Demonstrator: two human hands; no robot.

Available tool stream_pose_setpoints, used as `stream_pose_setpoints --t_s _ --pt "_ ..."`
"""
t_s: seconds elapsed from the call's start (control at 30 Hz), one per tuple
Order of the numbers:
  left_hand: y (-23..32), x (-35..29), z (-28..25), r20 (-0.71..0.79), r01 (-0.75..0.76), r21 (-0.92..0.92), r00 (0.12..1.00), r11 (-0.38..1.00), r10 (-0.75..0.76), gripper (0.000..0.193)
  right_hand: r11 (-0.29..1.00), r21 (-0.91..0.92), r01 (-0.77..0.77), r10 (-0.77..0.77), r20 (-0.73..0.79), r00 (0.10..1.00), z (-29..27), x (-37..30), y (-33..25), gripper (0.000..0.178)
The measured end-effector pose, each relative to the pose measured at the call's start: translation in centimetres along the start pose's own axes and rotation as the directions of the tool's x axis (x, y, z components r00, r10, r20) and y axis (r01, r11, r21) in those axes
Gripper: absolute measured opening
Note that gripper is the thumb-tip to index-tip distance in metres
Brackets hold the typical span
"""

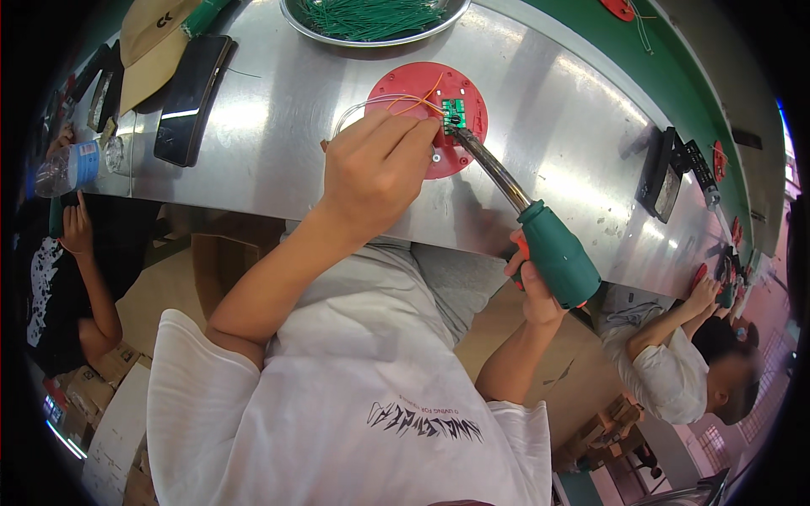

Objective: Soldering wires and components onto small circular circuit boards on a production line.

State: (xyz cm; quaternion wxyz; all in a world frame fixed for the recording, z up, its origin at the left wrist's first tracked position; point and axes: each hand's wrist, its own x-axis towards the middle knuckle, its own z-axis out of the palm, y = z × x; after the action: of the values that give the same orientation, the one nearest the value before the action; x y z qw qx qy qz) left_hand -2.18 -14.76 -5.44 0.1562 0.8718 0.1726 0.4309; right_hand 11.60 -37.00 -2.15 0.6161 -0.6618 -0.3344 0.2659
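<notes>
Behind left hand (375, 164), disc (405, 82) part-hidden

Gaps on both sides of a crowded middle
Steel surface (270, 126) lies open between black phone (192, 101) and left hand (375, 164), and right of red disc (401, 83); metal bowl (371, 40) blocks the far side, soldering iron (561, 257) slants over the near edge.

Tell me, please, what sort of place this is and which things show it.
Probably an electronics assembly workshop: the right hand holds a soldering iron at a small green circuit board, a metal bowl of green wires stands on the metal bench, and another person works farther along it.
</notes>
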Motion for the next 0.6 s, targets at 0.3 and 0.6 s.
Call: stream_pose_setpoints --t_s 0.3,0.6 --pt "0.1 0.0 0.0 -0.002 0.011 -0.002 1.000 1.000 -0.011 0.023 0.996 0.064 -0.059 0.059 -0.004 0.998 0.3 0.4 -0.8 0.024" --pt "0.3 -0.1 -0.2 0.022 0.026 -0.011 0.999 1.000 -0.026 0.023 0.995 0.098 0.025 -0.023 -0.026 0.999 0.4 -0.4 0.3 0.042"
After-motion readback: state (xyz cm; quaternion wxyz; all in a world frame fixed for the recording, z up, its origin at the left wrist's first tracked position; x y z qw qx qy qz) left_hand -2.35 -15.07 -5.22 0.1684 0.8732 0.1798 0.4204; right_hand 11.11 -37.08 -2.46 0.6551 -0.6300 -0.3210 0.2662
